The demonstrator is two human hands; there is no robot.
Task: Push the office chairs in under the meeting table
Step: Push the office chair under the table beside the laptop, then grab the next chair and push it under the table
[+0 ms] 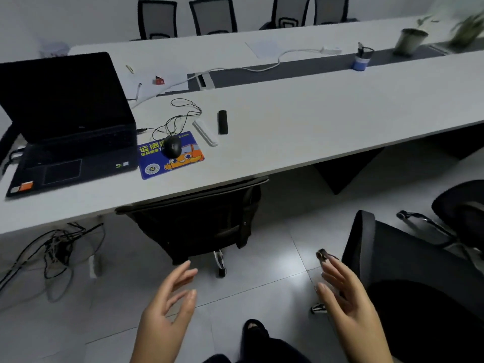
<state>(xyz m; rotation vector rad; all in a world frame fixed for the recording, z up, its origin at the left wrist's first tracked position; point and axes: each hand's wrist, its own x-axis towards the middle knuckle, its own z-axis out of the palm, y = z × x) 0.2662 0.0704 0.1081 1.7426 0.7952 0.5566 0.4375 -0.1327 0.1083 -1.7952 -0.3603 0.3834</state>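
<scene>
Already one black office chair [199,218] sits tucked against the long white tabletop [314,121], its back just under the edge. A second chair [408,271] stands out on the floor at the right, angled away from the table, and a third chair [463,205] shows partly beyond it. The person's left hand [167,307] and right hand [348,294] hover between the chairs, fingers spread and relaxed, each grip apart and holding nothing.

The likely trouble is the second chair: pushed from one side, it may swivel on its castors rather than roll straight — and strike the dark table leg [343,171] or the tucked chair. The loose cables [57,250] on the floor could snag a wheel. A hard knock to the tabletop might jolt the laptop [68,127] or the mouse [172,146] — a gentler push seems wise.
</scene>
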